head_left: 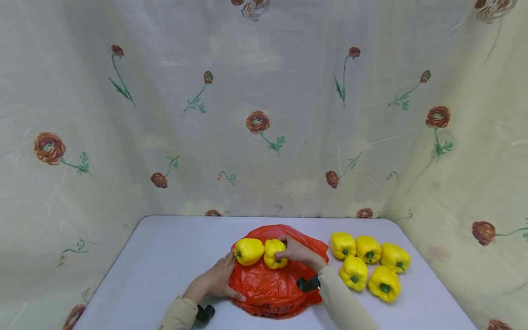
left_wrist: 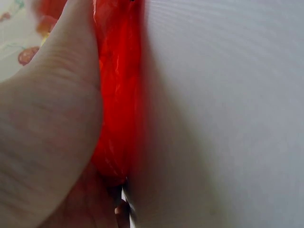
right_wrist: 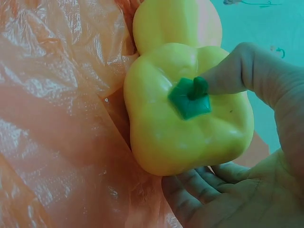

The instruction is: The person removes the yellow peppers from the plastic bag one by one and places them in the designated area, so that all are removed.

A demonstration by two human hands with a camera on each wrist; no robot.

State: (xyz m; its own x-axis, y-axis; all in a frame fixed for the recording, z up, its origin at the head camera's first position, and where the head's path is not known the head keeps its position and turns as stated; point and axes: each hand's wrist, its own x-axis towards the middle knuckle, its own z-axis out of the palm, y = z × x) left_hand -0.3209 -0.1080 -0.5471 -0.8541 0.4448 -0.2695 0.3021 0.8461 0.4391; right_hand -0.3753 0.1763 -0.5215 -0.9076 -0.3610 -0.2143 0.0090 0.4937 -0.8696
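A red plastic bag lies spread on the table with two yellow bell peppers on it. My right hand grips the right-hand bell pepper, thumb by its green stem and fingers around the far side, as the right wrist view shows. The other bell pepper sits directly to its left, seemingly touching it. At the bag's left edge rests my left hand, fingers extended along the rim and thumb over the near part. In the left wrist view the red bag shows beside the thumb.
Several more yellow bell peppers stand grouped on the table right of the bag. The white table is backed and flanked by a flower-printed curtain.
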